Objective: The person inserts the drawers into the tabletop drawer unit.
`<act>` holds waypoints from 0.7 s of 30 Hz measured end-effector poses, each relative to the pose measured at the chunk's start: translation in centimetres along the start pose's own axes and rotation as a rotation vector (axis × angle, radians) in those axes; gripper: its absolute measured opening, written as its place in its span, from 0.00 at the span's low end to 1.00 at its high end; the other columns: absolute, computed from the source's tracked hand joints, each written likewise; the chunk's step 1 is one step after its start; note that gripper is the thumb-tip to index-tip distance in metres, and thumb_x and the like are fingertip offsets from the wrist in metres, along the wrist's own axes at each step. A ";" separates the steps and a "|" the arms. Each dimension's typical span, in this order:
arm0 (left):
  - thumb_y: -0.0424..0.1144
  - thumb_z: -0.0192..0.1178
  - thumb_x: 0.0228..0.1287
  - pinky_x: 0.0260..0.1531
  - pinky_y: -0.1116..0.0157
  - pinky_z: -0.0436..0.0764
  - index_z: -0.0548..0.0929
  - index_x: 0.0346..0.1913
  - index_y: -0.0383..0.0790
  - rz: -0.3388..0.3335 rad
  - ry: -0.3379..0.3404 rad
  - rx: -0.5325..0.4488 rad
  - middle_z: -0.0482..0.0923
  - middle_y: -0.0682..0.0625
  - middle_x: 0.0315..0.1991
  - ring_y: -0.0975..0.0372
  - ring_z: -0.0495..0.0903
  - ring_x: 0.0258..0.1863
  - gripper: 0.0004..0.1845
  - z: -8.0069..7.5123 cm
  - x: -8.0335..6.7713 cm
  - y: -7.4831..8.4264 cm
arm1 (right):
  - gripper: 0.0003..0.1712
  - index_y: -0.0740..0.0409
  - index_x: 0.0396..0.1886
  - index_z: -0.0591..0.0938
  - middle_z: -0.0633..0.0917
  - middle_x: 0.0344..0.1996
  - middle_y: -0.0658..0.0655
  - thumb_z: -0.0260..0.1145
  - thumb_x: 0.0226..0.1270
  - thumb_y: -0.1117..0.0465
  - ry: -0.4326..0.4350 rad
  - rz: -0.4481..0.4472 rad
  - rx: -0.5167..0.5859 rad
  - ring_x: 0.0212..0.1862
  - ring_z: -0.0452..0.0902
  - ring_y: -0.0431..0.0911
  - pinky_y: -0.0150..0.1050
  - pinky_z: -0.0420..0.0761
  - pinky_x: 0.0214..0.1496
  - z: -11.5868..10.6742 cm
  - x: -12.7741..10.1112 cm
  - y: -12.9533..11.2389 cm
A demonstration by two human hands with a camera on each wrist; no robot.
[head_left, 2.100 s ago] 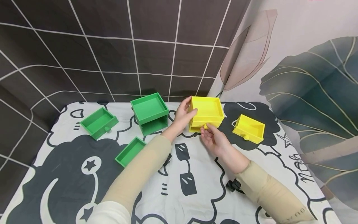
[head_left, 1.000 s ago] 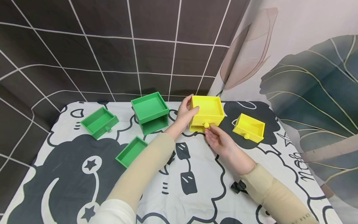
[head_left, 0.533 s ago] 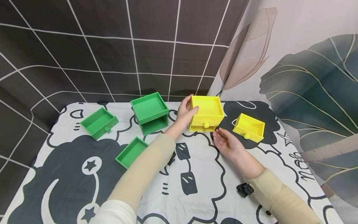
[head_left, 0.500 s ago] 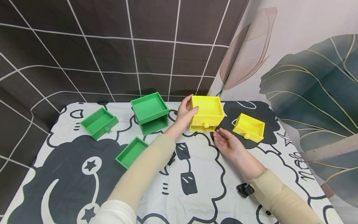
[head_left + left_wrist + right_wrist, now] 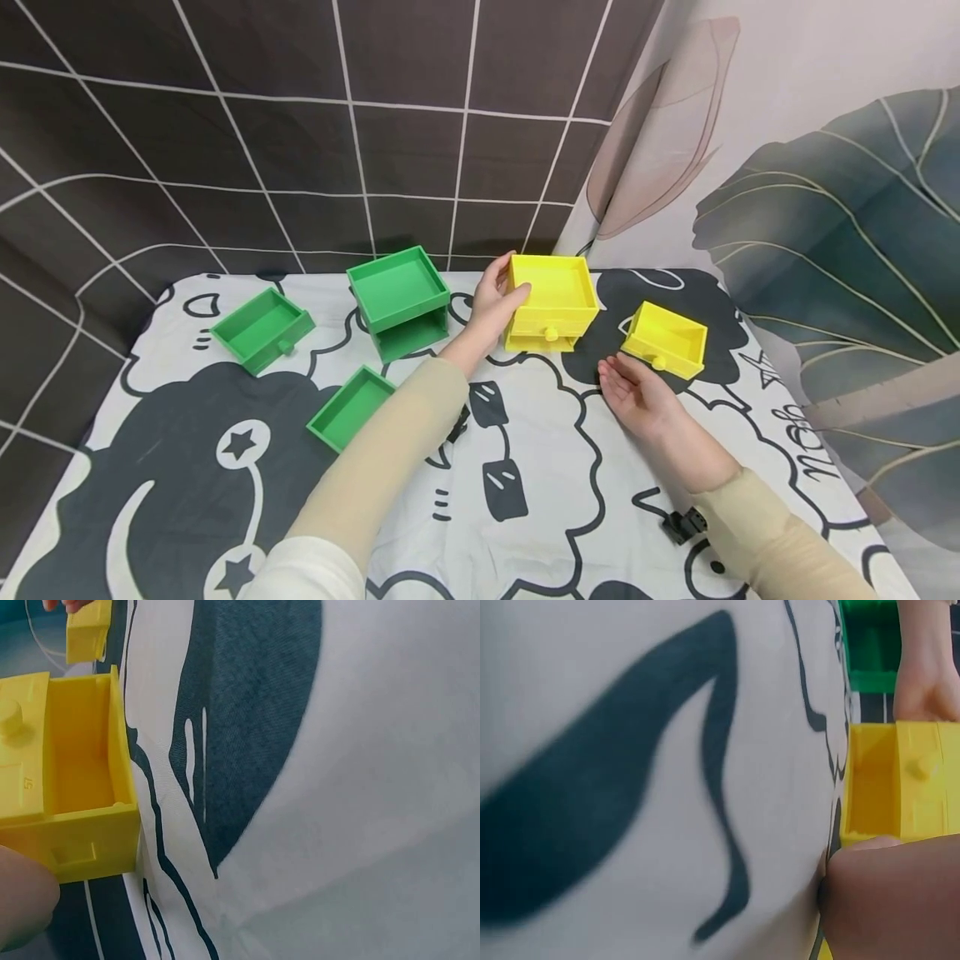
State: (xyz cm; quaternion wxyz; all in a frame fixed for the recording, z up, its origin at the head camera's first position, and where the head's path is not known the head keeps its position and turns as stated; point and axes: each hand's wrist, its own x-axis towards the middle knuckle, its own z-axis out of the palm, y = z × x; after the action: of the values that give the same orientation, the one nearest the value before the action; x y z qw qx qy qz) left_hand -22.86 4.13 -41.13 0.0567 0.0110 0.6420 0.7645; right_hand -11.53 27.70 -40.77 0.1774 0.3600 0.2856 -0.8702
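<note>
My left hand (image 5: 491, 310) holds the left side of a small yellow drawer cabinet (image 5: 557, 283), its thumb over the top rim. An upper drawer with a round knob (image 5: 551, 333) sits inside the cabinet; the slot below it is bare, as the left wrist view shows in the lower compartment (image 5: 79, 742). Loosely bent, the fingers of my right hand (image 5: 645, 404) hold nothing and lie just in front of a loose yellow drawer (image 5: 667, 340), overlapping its near left corner in the head view.
Left of the yellow cabinet stands a green cabinet (image 5: 399, 292) with a bare lower slot. Two loose green drawers lie on the patterned cloth, one far left (image 5: 262, 329) and one nearer (image 5: 351, 408), close to the left forearm. Dark checked fabric (image 5: 405, 150) hangs behind.
My right hand has let go of the upper yellow drawer's knob and moved right toward the loose yellow drawer. That upper drawer now sits flush in the cabinet. The left hand keeps its hold.
</note>
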 end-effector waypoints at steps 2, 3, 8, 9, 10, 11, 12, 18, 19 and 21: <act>0.27 0.61 0.70 0.84 0.62 0.66 0.65 0.81 0.42 -0.004 0.002 0.001 0.66 0.44 0.79 0.53 0.66 0.80 0.38 0.0 0.0 0.0 | 0.13 0.58 0.41 0.87 0.91 0.38 0.54 0.62 0.82 0.56 -0.002 0.003 0.013 0.43 0.89 0.42 0.28 0.87 0.60 -0.5 -0.2 -0.3; 0.27 0.61 0.70 0.84 0.62 0.66 0.65 0.81 0.43 -0.005 0.002 0.000 0.66 0.44 0.79 0.53 0.66 0.80 0.38 0.0 0.0 0.0 | 0.13 0.59 0.41 0.87 0.91 0.38 0.55 0.62 0.82 0.56 -0.005 0.004 0.018 0.43 0.89 0.43 0.28 0.88 0.60 -0.8 -0.3 -0.4; 0.27 0.61 0.70 0.83 0.62 0.67 0.65 0.81 0.43 -0.013 0.009 -0.007 0.66 0.44 0.79 0.53 0.66 0.80 0.38 -0.1 0.0 0.1 | 0.15 0.61 0.40 0.87 0.91 0.38 0.56 0.61 0.83 0.56 -0.018 -0.013 0.023 0.42 0.91 0.43 0.29 0.89 0.59 -2.0 -0.8 -0.9; 0.27 0.61 0.70 0.83 0.62 0.67 0.65 0.81 0.43 -0.015 0.011 -0.007 0.66 0.45 0.79 0.54 0.66 0.80 0.38 -0.1 0.0 0.1 | 0.15 0.61 0.40 0.87 0.91 0.38 0.56 0.61 0.83 0.56 -0.019 -0.014 0.026 0.43 0.91 0.44 0.29 0.89 0.59 -2.2 -0.8 -1.0; 0.27 0.61 0.70 0.83 0.62 0.67 0.65 0.81 0.43 -0.016 0.012 -0.007 0.66 0.45 0.79 0.54 0.66 0.80 0.38 -0.1 0.0 0.1 | 0.15 0.61 0.41 0.86 0.92 0.38 0.56 0.61 0.83 0.55 -0.019 -0.016 0.031 0.43 0.91 0.44 0.29 0.89 0.60 -2.4 -0.9 -1.1; 0.27 0.61 0.70 0.83 0.62 0.67 0.65 0.81 0.43 -0.017 0.013 -0.007 0.66 0.45 0.79 0.54 0.66 0.80 0.38 -0.1 0.0 0.1 | 0.15 0.61 0.41 0.86 0.92 0.39 0.57 0.61 0.83 0.55 -0.018 -0.016 0.035 0.44 0.91 0.44 0.30 0.88 0.61 -2.6 -1.0 -1.2; 0.27 0.61 0.70 0.83 0.62 0.67 0.65 0.81 0.44 -0.019 0.013 -0.007 0.66 0.45 0.79 0.54 0.66 0.80 0.38 -0.1 0.0 0.1 | 0.15 0.61 0.42 0.86 0.92 0.40 0.57 0.62 0.82 0.55 -0.017 -0.016 0.039 0.44 0.91 0.45 0.30 0.88 0.62 -2.7 -1.1 -1.3; 0.27 0.61 0.71 0.83 0.62 0.67 0.65 0.81 0.43 -0.019 0.006 -0.007 0.66 0.45 0.79 0.54 0.66 0.81 0.37 0.0 -0.1 0.1 | 0.15 0.62 0.43 0.86 0.92 0.41 0.58 0.62 0.83 0.55 -0.016 -0.009 0.042 0.46 0.92 0.46 0.31 0.87 0.64 -3.6 -1.5 -1.8; 0.27 0.61 0.71 0.83 0.62 0.67 0.65 0.81 0.43 -0.018 0.005 -0.008 0.66 0.45 0.79 0.54 0.66 0.81 0.37 0.0 -0.1 0.1 | 0.16 0.62 0.42 0.86 0.92 0.40 0.58 0.61 0.83 0.55 -0.020 -0.009 0.035 0.46 0.92 0.46 0.31 0.88 0.64 -3.8 -1.6 -1.9; 0.27 0.61 0.71 0.83 0.63 0.67 0.65 0.81 0.43 -0.017 0.006 -0.006 0.66 0.45 0.79 0.54 0.66 0.81 0.37 0.0 -0.1 0.1 | 0.17 0.63 0.41 0.87 0.93 0.40 0.58 0.60 0.83 0.54 -0.031 -0.011 0.018 0.45 0.93 0.46 0.31 0.88 0.63 -4.1 -1.7 -2.2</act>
State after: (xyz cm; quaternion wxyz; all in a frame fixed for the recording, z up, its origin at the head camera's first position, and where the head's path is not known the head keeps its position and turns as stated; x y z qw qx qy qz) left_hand -22.80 4.13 -41.05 0.0613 0.0030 0.6400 0.7659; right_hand -9.33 32.13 -41.13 0.1738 0.3464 0.2769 -0.8793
